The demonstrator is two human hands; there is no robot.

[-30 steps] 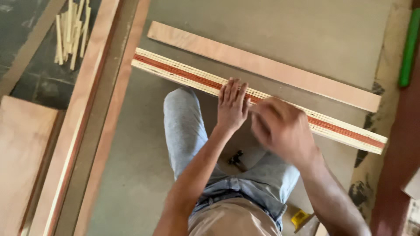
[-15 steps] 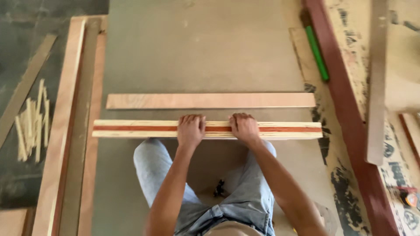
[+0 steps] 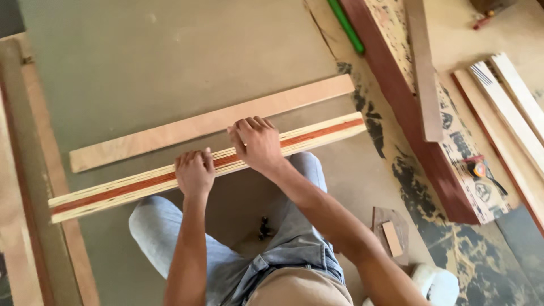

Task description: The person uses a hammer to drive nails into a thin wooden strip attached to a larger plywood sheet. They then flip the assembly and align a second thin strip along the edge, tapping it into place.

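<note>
On the grey floor [image 3: 170, 68], in front of the person's knees, lies a long laminated plank [image 3: 317, 134], pale at its edges with a red-brown stripe along its middle, running at a slant from lower left to upper right. Both hands rest on top of it near its middle. The left hand [image 3: 194, 173] lies palm down with its fingers curled over the far edge, pressing on the wood rather than closing around it. The right hand [image 3: 258, 144] sits just beside it further up the plank, fingers bent and held together, their tips reaching over the far edge toward the gap beyond; its grip likewise presses flat and wraps nothing. The plank passes under both palms and sticks out well past each hand on either side. Just beyond it, near and almost parallel, lies a plain light-brown board [image 3: 187, 127], apart from the fingers by a narrow strip of floor. Below the plank are the person's legs in light jeans [image 3: 294, 226], with a small dark object [image 3: 263, 228] on the floor between them. To the right lies a dark red beam [image 3: 408, 113] with a narrow wooden strip [image 3: 424, 68] across it, a green rod [image 3: 345, 25] at its upper end, and pale slats [image 3: 510, 107] further right. A wooden frame [image 3: 22, 170] lines the left edge.
</note>
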